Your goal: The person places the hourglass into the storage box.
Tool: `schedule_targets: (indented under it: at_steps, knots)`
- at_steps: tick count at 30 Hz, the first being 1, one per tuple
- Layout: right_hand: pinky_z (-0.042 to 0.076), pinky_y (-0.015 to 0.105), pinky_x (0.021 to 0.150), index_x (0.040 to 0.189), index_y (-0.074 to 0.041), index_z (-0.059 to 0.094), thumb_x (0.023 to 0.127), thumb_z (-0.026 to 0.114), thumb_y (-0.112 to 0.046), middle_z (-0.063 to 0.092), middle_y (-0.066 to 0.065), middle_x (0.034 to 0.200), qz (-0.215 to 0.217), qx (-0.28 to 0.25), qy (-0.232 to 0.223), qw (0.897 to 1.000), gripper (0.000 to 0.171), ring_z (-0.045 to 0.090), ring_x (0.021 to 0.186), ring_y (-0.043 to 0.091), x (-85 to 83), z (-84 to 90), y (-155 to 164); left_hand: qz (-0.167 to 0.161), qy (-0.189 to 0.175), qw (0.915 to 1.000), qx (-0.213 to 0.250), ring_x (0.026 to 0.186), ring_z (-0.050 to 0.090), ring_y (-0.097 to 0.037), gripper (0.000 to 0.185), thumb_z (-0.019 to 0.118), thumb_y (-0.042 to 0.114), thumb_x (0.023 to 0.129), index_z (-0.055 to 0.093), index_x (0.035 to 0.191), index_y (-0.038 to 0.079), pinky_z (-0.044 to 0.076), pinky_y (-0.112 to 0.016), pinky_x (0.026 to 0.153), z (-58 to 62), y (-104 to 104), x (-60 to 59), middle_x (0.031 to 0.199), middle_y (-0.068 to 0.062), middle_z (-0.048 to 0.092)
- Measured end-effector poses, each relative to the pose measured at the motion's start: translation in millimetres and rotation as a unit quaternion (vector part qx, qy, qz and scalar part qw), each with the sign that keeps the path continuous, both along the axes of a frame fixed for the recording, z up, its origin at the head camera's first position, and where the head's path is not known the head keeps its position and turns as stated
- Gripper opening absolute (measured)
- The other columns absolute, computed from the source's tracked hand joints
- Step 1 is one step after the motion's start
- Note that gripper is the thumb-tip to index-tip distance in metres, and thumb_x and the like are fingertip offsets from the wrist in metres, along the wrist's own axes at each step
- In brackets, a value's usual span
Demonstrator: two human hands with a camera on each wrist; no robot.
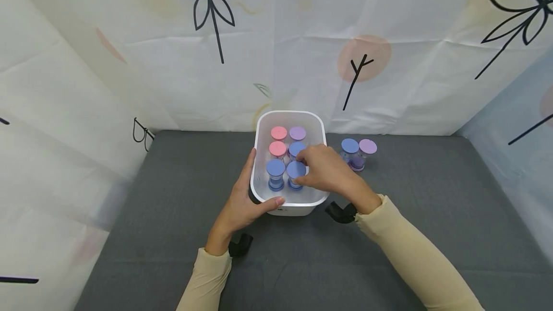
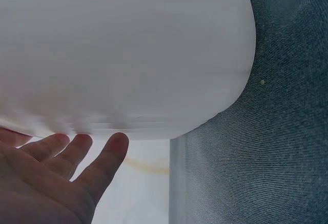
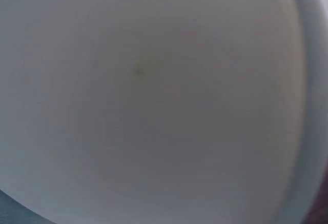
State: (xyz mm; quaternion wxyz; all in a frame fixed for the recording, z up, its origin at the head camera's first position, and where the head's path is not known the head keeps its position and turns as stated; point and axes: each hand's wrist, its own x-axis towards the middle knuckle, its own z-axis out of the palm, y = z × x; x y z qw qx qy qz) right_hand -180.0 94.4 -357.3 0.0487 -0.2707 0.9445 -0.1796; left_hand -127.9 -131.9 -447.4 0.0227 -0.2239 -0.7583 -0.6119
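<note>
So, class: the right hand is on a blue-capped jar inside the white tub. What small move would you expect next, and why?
Probably the right hand lets go of the blue-capped jar and lifts clear. The jar stands upright in the white tub beside five others, filling the near row, and the left hand steadies the tub's wall. Two more jars wait on the grey mat.

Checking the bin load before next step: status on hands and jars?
Left hand steadies the white bin at its near-left corner. Right hand grips the blue-lidded jar inside. Two jars outside, right of it. Nothing blocking.
</note>
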Motion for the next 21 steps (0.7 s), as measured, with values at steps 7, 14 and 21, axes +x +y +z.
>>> schedule_targets:
  at_steps: [7,14,21]
  knots:
    - [0.046,0.036,0.063,0.087,-0.008,0.075,0.073,0.09,-0.028,0.061,-0.003,0.072,-0.008,0.03,0.015,0.999,0.028,0.055,0.07,0.018,-0.2,-3.0,-4.2,0.0,0.002,1.0,0.002,0.143,0.037,-0.026,0.12,0.088,0.031,0.08,0.005,0.165,0.02,0.026,-0.06,0.115,0.0,0.1,-0.7,0.166,-0.007,0.023]
    - [0.043,0.037,0.06,0.074,-0.011,0.066,0.073,0.089,-0.029,0.054,-0.002,0.066,-0.024,0.047,0.026,0.998,0.028,0.052,0.067,0.019,1.0,-4.4,-7.2,0.004,0.0,1.0,-0.004,0.144,0.036,-0.024,0.12,0.087,0.035,0.08,0.004,0.165,0.02,0.025,-0.057,0.116,-0.9,0.3,-1.2,0.166,-0.007,0.022]
    - [0.041,0.034,0.058,0.081,-0.007,0.068,0.076,0.088,-0.027,0.052,0.001,0.067,-0.027,0.059,0.023,0.998,0.028,0.051,0.065,0.019,1.9,-4.7,-9.9,0.006,0.0,1.0,-0.006,0.144,0.036,-0.029,0.12,0.087,0.036,0.08,0.004,0.165,0.021,0.025,-0.061,0.115,-0.6,0.5,-0.6,0.166,-0.009,0.022]
